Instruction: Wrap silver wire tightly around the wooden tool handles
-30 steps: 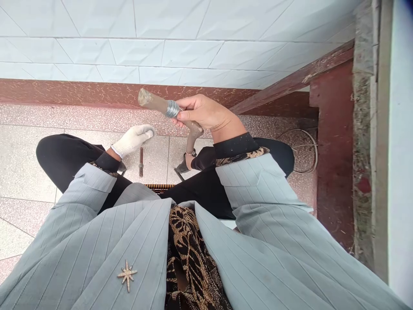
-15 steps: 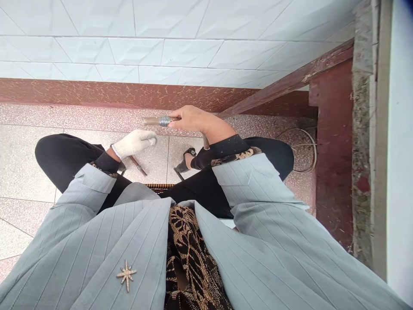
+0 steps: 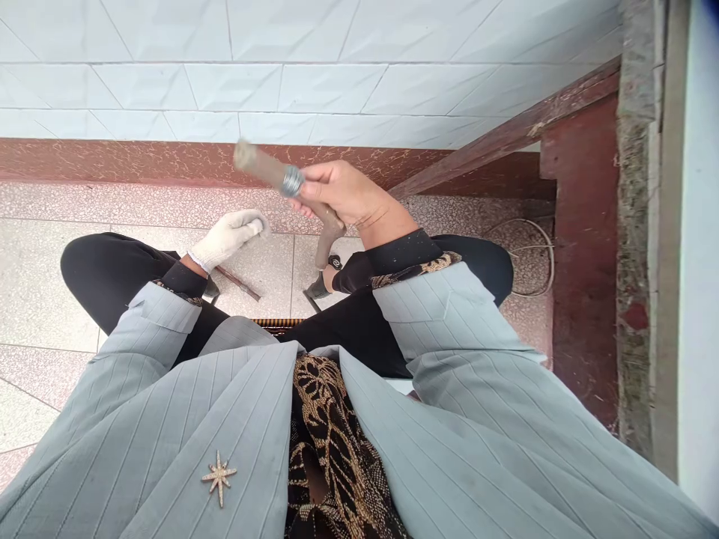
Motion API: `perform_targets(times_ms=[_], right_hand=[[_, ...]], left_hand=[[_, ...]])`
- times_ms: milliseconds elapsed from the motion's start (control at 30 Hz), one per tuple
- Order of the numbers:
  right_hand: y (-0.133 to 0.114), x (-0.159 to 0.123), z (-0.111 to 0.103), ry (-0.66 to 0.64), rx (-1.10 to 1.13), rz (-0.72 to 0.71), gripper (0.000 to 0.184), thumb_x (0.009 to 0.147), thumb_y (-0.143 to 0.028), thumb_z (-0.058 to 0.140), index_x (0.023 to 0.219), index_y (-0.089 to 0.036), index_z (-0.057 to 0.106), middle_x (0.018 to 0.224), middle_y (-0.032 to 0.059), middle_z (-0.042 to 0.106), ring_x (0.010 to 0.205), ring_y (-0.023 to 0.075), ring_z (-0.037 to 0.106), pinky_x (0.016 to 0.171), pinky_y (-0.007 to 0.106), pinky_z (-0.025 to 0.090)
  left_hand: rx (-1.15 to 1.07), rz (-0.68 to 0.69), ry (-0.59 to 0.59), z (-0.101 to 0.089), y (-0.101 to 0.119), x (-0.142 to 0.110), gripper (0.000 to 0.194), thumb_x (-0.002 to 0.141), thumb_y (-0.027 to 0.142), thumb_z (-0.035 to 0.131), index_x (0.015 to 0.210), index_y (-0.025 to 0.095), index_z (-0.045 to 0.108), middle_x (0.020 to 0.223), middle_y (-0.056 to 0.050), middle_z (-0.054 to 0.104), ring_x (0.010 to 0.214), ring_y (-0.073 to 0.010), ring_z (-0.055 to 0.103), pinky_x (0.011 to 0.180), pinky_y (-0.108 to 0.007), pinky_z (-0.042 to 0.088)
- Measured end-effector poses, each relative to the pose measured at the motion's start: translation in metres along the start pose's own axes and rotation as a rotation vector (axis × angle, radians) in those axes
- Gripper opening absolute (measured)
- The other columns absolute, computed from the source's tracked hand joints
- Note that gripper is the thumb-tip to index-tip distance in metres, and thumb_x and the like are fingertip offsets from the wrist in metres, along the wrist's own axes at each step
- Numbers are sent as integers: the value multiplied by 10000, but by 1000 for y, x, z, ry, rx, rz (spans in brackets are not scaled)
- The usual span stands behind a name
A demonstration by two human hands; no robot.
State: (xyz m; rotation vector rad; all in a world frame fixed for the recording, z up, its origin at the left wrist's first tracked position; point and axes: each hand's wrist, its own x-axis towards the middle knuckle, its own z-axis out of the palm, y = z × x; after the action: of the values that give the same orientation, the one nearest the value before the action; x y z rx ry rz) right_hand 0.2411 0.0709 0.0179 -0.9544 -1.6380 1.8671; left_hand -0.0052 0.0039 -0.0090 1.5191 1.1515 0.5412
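My right hand [image 3: 334, 191], bare, is wrapped round a bent brown stick [image 3: 264, 166]. A band of silvery wire [image 3: 293, 180] is wound round the stick just beyond my fingertips. One end points up and left towards the wall, and the crooked end hangs below my palm. White knitted glove fabric covers my left hand [image 3: 229, 236], whose fingers are curled together with the thumb against them. Whatever it may hold is hidden. Under it, on the floor, lies a thin reddish-brown rod [image 3: 240, 283]. The two hands are apart.
Ahead stands a white tiled wall [image 3: 331, 86] with a reddish-brown skirting [image 3: 140, 161]. A dark red wooden frame [image 3: 581, 247] with a slanting bar is on the right. Beside it, a loop of pale cable [image 3: 547, 262] lies on the speckled floor [image 3: 50, 292].
My right hand has lifted and turned the stick, so its free end swings up and left and its crooked end shows. The left hand has risen slightly.
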Motion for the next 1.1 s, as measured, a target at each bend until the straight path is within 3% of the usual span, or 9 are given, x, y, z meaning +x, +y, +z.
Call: perform_targets(times_ms=[133, 267, 433, 567, 667, 733, 833, 933, 1100], right_hand=[[9, 10, 2, 293, 105, 27, 286, 1002, -406, 659, 807, -211, 583, 782, 23, 617, 618, 116, 494, 603, 275, 456], [18, 19, 4, 299, -481, 192, 233, 962, -397, 697, 855, -193, 663, 781, 45, 611, 738, 184, 566, 694, 333, 442], [21, 17, 9, -132, -942, 263, 110, 896, -290, 742, 845, -193, 751, 730, 29, 620, 763, 192, 561, 713, 338, 357], [17, 11, 10, -577, -761, 349, 76, 896, -225, 729, 868, -174, 778, 599, -39, 576, 614, 112, 498, 664, 300, 347], [10, 6, 4, -682, -494, 259, 138, 876, -295, 773, 935, -171, 780, 630, -53, 614, 595, 88, 511, 642, 265, 383], [7, 4, -1, -495, -295, 101, 256, 837, -408, 829, 945, -187, 759, 707, -37, 660, 621, 94, 538, 635, 257, 418], [6, 3, -8, -7, 8, -101, 367, 834, -555, 824, 873, -212, 699, 786, 1, 675, 633, 106, 538, 603, 267, 449], [9, 7, -11, 346, 57, -81, 341, 901, -549, 752, 781, -251, 633, 790, 24, 658, 617, 134, 509, 570, 294, 454], [19, 19, -10, 469, -334, 124, 202, 915, -308, 712, 767, -212, 614, 711, 24, 579, 671, 163, 522, 628, 309, 429]], left_hand=[[112, -40, -122, 7, 5, -3, 219, 953, 332, 531, 857, 166, 637, 667, 25, 504, 588, -102, 409, 569, -243, 348], [200, -18, -180, 9, 11, -5, 236, 934, 353, 530, 838, 166, 636, 689, 26, 512, 654, -117, 445, 632, -259, 376], [272, -7, -143, 2, 12, -4, 224, 910, 326, 519, 773, 173, 608, 672, 32, 494, 646, -114, 435, 655, -271, 370], [308, 11, -81, -4, 6, -2, 183, 888, 286, 536, 789, 165, 632, 710, 21, 541, 688, -119, 474, 680, -267, 388], [239, -14, -30, -5, 0, 0, 177, 902, 302, 561, 867, 160, 662, 753, 7, 584, 704, -124, 500, 671, -258, 413], [153, -28, 0, -4, -4, 2, 200, 931, 325, 555, 900, 159, 663, 769, -6, 598, 675, -117, 495, 643, -249, 420], [77, -1, 14, -1, -6, 2, 223, 960, 341, 523, 909, 164, 647, 767, -10, 586, 629, -102, 468, 606, -238, 409], [125, 5, -47, 3, -4, -1, 226, 949, 341, 523, 871, 167, 645, 710, 3, 550, 619, -107, 465, 593, -240, 396], [176, 8, -115, 9, 4, -8, 248, 926, 373, 539, 856, 170, 663, 746, -3, 597, 692, -131, 543, 654, -261, 448]])
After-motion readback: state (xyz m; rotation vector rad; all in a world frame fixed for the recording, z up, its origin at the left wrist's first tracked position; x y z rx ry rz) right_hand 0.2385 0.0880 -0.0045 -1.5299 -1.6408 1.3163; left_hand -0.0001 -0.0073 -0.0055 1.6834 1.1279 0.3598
